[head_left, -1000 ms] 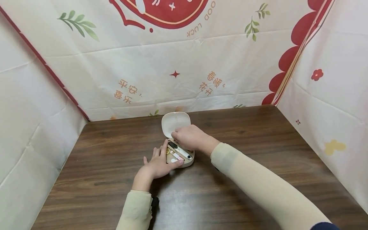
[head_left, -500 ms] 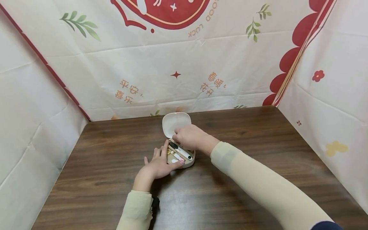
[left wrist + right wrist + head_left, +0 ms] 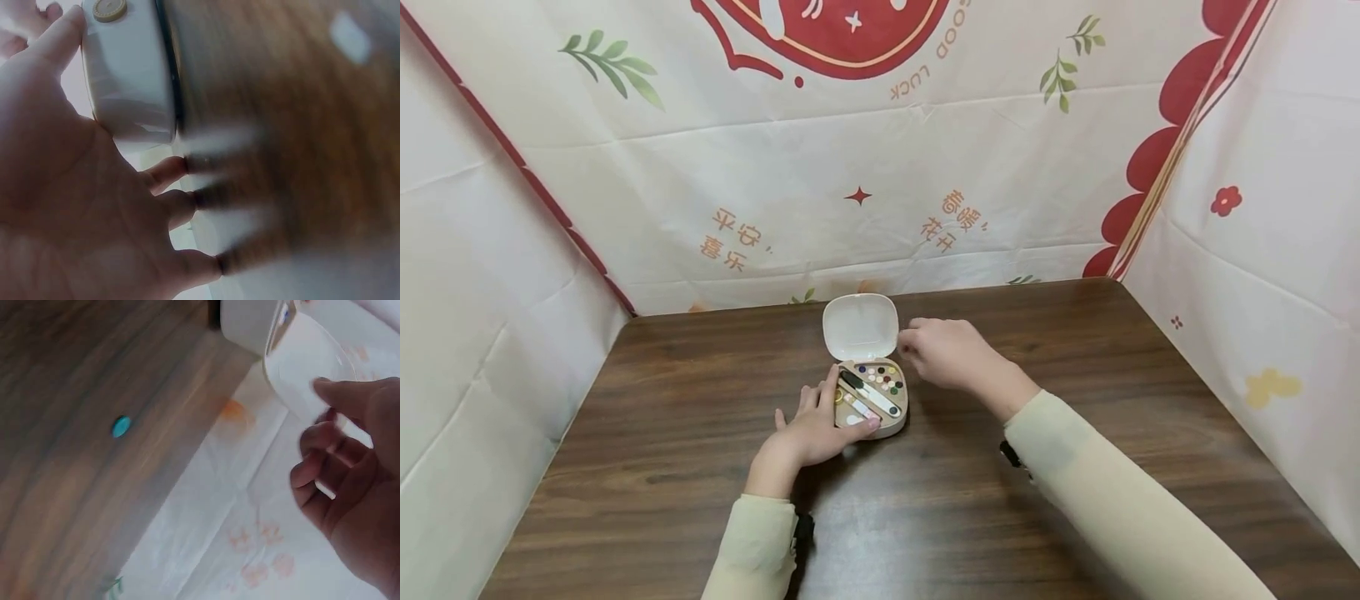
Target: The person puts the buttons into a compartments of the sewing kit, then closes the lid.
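The left hand (image 3: 808, 435) spreads its fingers apart, thumb and index finger touching an open sewing kit (image 3: 891, 429) on the wooden table (image 3: 640, 483). Its white lid (image 3: 860, 327) stands raised behind small coloured round pieces (image 3: 882, 379), and just right of it the right hand (image 3: 943, 352) has curled fingers; whether they pinch anything, I cannot tell.

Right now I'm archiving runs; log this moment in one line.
left hand: touching open, rounded white case; right hand: near raised white lid, grip unclear
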Demonstrator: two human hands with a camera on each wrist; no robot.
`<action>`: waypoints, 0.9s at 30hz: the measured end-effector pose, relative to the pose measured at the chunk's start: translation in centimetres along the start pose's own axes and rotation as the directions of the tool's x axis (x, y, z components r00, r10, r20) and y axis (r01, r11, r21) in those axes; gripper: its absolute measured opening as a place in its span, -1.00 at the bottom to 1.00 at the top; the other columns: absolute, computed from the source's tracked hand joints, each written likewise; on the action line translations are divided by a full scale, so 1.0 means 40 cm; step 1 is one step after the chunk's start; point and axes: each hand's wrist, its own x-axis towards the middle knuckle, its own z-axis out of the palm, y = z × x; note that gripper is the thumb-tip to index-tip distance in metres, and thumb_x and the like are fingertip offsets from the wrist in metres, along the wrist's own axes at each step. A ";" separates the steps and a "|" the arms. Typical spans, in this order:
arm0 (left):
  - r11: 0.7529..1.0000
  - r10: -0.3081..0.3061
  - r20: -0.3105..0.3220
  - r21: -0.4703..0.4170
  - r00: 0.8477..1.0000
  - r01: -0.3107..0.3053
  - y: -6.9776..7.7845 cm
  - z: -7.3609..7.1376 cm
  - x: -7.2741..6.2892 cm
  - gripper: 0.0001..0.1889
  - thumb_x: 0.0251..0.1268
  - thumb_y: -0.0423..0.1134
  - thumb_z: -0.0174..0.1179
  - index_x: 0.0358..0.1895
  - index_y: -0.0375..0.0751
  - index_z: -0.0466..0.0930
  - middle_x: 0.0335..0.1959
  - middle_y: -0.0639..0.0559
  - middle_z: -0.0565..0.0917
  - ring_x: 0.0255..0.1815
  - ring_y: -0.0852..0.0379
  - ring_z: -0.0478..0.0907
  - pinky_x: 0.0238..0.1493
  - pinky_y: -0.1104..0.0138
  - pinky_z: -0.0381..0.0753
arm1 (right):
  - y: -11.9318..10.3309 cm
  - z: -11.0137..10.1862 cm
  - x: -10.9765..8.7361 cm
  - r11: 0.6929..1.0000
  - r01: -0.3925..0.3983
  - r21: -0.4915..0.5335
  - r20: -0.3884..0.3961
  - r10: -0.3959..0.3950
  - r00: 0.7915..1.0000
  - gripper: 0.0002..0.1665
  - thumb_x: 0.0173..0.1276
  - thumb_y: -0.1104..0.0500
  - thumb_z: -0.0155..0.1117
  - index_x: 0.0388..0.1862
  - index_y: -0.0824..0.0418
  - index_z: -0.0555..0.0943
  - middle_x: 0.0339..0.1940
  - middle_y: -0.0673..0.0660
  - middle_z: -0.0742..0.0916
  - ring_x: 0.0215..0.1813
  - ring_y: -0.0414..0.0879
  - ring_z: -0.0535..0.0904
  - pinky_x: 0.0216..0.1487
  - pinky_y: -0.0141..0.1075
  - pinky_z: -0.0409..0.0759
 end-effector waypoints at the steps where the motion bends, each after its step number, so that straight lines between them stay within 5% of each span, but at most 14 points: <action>1: 1.000 -0.002 0.002 0.001 1.000 0.002 0.000 0.000 0.003 0.29 0.16 0.68 0.16 0.78 0.28 -0.40 0.79 -0.22 0.01 0.83 -0.25 -0.24 0.60 -0.52 -0.39 | 0.012 -0.002 -0.015 0.999 -0.030 0.012 0.012 0.030 0.999 -0.89 0.47 0.16 0.35 -0.21 -0.03 0.79 -0.29 -0.03 0.72 -0.35 -0.06 0.69 -0.35 -0.03 0.65; 12: 1.000 0.006 -0.003 0.012 1.000 -0.006 0.005 -0.009 -0.012 0.29 0.17 0.66 0.17 0.78 0.22 -0.35 0.77 -0.27 0.04 0.82 -0.31 -0.20 0.57 -0.56 -0.33 | 0.135 0.062 -0.129 0.969 -0.230 0.090 0.262 0.200 0.944 -0.81 0.47 0.18 0.38 -0.38 -0.02 0.70 -0.41 -0.08 0.69 -0.40 -0.17 0.52 -0.36 -0.22 0.49; 27: 1.000 -0.007 0.009 -0.009 1.000 0.007 0.000 0.004 0.001 0.31 0.14 0.68 0.16 0.77 0.30 -0.42 0.80 -0.20 -0.02 0.84 -0.22 -0.27 0.61 -0.51 -0.40 | 0.150 0.084 -0.128 0.964 -0.239 0.117 0.288 0.197 0.937 -0.76 0.45 0.14 0.47 -0.46 -0.04 0.68 -0.49 -0.10 0.68 -0.43 -0.15 0.52 -0.32 -0.18 0.51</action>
